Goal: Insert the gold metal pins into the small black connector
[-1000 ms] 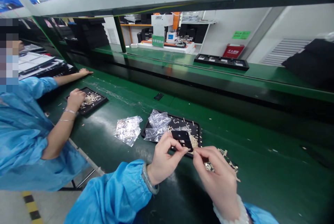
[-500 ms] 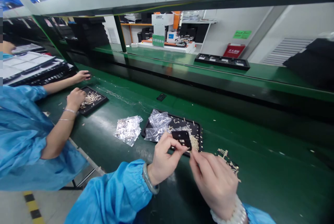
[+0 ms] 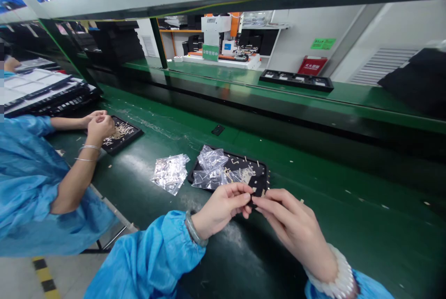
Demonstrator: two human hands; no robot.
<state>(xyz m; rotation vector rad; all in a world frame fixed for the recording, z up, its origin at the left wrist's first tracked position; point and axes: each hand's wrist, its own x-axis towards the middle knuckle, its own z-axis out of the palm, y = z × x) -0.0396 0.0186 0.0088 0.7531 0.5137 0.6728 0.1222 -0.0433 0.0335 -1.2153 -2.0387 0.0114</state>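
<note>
Low over the near side of a black tray (image 3: 264, 172), my left hand (image 3: 226, 208) pinches a small flat black plate (image 3: 258, 186) with pale marks. My right hand (image 3: 292, 224) is closed at the plate's right edge, thumb and fingertips meeting on it. Whether a tiny piece sits between those fingertips is hidden. Inside the tray lie loose beige strips (image 3: 235, 161) and crumpled clear plastic bags (image 3: 212, 159). Another clear bag (image 3: 170, 173), full of small parts, rests on the green table left of the tray.
At left, a co-worker in blue sleeves (image 3: 24, 164) works over a second black tray (image 3: 130, 139) of strips. A small black plate (image 3: 218, 130) lies beyond my tray. Along the back runs a raised ledge (image 3: 223, 74) with a long black tray (image 3: 296, 81).
The plate in my left hand has tipped and dropped slightly, and my right fingers have closed in on its edge. The co-worker's far hand has come back to meet the other hand.
</note>
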